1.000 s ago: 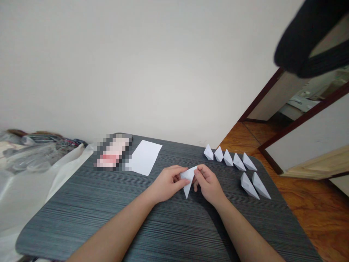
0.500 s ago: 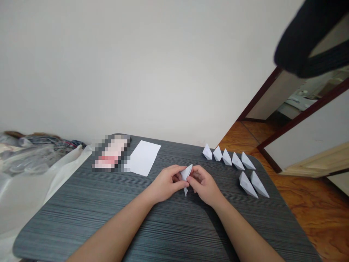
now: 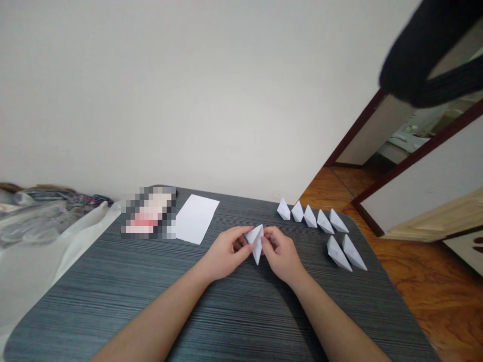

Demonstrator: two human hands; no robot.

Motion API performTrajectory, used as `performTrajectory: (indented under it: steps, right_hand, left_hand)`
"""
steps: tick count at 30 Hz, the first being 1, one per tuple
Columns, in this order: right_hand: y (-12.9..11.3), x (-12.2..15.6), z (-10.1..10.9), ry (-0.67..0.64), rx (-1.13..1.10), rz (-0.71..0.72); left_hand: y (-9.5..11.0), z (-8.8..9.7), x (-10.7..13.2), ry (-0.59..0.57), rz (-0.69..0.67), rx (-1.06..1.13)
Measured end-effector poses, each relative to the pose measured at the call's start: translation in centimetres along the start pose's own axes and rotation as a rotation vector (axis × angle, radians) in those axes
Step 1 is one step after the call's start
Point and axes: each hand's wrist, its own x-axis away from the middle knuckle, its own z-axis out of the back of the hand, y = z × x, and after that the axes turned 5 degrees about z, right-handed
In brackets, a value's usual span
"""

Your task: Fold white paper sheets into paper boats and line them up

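Between my two hands, above the dark table, is a small folded white paper boat, its points facing up and down. My left hand pinches its left side between thumb and fingers. On the right side, the thumb and fingers of my right hand are closed on the paper. Some fingertips are hidden behind the folds. Several finished-looking paper boats stand at the right, among them one at the row's left end and one nearer me.
White paper sheets lie at the back left of the dark wood-grain table. Beside them is a blurred-out object. A pale wall rises behind. Plastic-covered bundles lie left of the table. A dark strap hangs at upper right.
The paper boat in my hands has been turned and spread wider, showing more of its folded faces. Both hands keep their grip. The view has shifted slightly.
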Motion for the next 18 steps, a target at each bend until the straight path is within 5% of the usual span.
performTrajectory:
  steps: [10, 18]
  right_hand:
    - [1.1, 0.1, 0.1, -0.048, -0.157, -0.048]
    - [0.6, 0.2, 0.5, -0.086, -0.095, 0.151]
  left_hand:
    - [0.0, 0.5, -0.3, 0.025, 0.001, 0.278]
    - [-0.4, 0.1, -0.6, 0.02, 0.164, 0.59]
